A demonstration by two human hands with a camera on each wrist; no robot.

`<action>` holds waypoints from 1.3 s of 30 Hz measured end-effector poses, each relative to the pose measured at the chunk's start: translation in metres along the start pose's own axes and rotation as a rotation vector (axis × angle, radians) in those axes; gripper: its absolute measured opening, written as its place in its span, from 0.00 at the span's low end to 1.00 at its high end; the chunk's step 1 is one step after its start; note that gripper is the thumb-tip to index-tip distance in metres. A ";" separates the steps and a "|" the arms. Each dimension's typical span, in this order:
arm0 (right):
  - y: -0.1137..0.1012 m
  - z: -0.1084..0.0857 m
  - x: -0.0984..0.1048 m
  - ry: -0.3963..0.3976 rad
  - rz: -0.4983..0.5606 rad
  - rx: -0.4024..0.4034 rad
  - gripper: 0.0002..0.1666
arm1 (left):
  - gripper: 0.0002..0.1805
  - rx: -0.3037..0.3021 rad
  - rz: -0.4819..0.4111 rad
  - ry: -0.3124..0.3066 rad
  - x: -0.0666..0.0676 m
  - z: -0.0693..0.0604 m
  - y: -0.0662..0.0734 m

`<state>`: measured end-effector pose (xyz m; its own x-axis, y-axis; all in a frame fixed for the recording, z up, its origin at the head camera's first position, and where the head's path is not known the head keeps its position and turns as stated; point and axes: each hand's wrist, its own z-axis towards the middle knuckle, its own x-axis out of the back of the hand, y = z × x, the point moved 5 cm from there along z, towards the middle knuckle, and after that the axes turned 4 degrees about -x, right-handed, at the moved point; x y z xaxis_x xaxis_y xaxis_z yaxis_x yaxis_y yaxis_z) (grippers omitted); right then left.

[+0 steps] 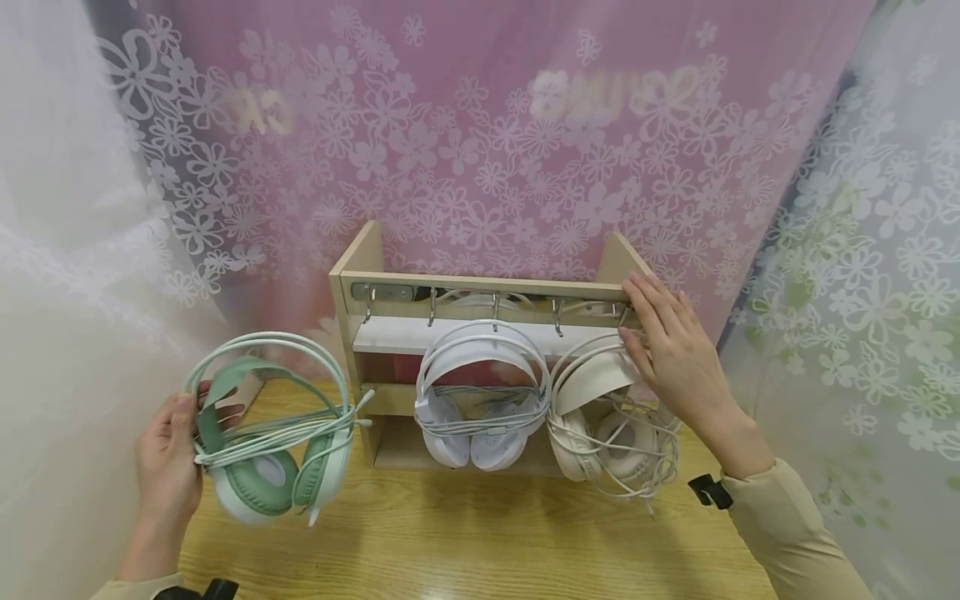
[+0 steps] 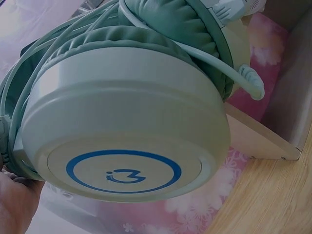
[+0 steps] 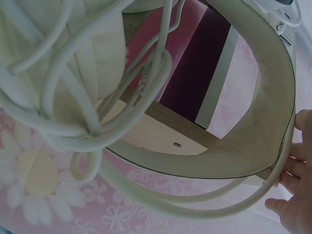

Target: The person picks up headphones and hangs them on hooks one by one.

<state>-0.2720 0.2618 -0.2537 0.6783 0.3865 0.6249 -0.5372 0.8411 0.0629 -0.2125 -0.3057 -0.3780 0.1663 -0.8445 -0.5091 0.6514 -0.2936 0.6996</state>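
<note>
My left hand (image 1: 167, 467) grips the headband's side of white-and-green headphones (image 1: 258, 483), held up left of a wooden rack (image 1: 480, 285). A bundled cable wraps across them. In the left wrist view, one white earcup (image 2: 126, 122) faces the camera with a blue ring and logo. My right hand (image 1: 678, 358) lies with extended fingers over the rack's top right corner, its thumb by the headband of the cream headphones (image 1: 600, 379). Those hang at the rack's right end, cable loosely tangled around the earcups. The right wrist view shows fingertips beside that cream headband (image 3: 273, 112).
White headphones (image 1: 517, 442) hang at the rack's middle, their grey cable bundled across. Several metal hooks (image 1: 368, 304) line the top rail, above a white shelf (image 1: 390, 335). The rack stands on a wood-grain table (image 1: 465, 533) before a pink floral curtain (image 1: 480, 150).
</note>
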 end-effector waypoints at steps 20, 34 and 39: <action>-0.001 0.000 0.003 0.002 0.007 0.003 0.36 | 0.13 -0.016 0.127 -0.034 -0.036 0.013 -0.014; 0.000 0.000 0.001 -0.009 -0.001 -0.001 0.34 | 0.13 -0.101 0.134 -0.053 -0.057 0.023 -0.019; -0.001 0.000 0.002 -0.012 -0.003 -0.001 0.35 | 0.14 -0.112 0.137 -0.052 -0.057 0.025 -0.020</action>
<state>-0.2699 0.2620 -0.2522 0.6739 0.3795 0.6338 -0.5346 0.8427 0.0638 -0.2537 -0.2633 -0.3503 0.2223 -0.8962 -0.3839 0.7043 -0.1247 0.6989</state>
